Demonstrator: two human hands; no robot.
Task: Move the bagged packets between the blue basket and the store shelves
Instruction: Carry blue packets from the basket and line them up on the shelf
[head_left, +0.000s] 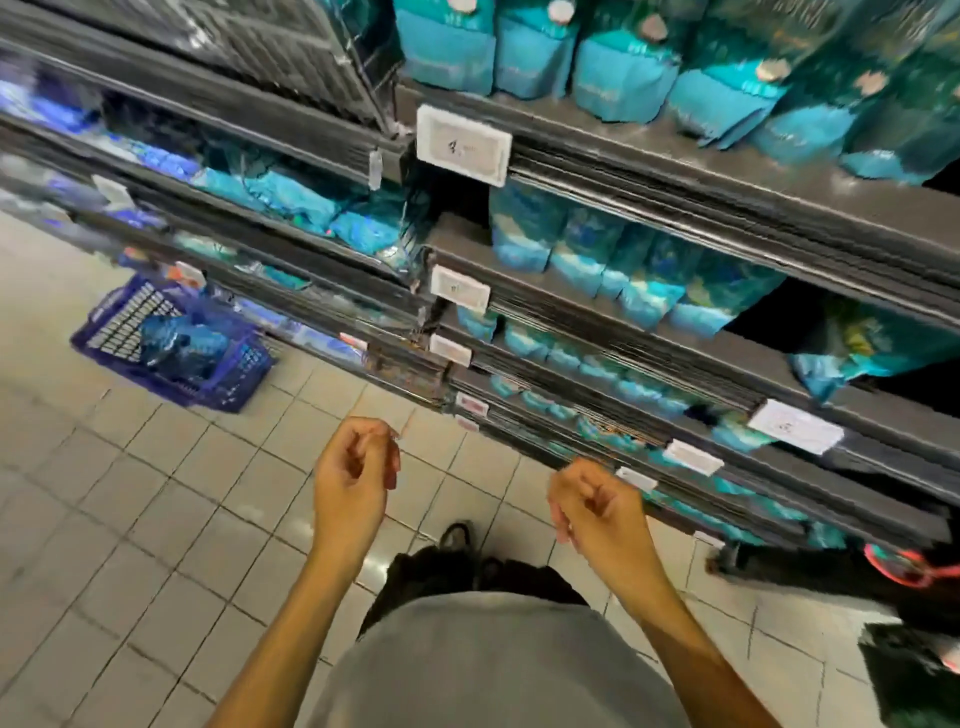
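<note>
The blue basket (171, 345) stands on the tiled floor at the left, against the foot of the shelves. A few blue bagged packets (179, 343) lie inside it. Rows of teal and blue packets (618, 267) fill the dark store shelves (675, 202) that run across the upper right. My left hand (353, 475) hangs in front of me over the floor, fingers loosely curled, holding nothing. My right hand (597, 512) is beside it near the lower shelf edge, fingers also curled and empty. Both hands are well apart from the basket.
White price tags (464, 145) stick out from the shelf edges. A wire rack (291, 47) sits at the top left. A red-rimmed item (904, 566) and a dark bag (914, 670) sit on the floor at the lower right. My feet (457, 540) are on the tiles below.
</note>
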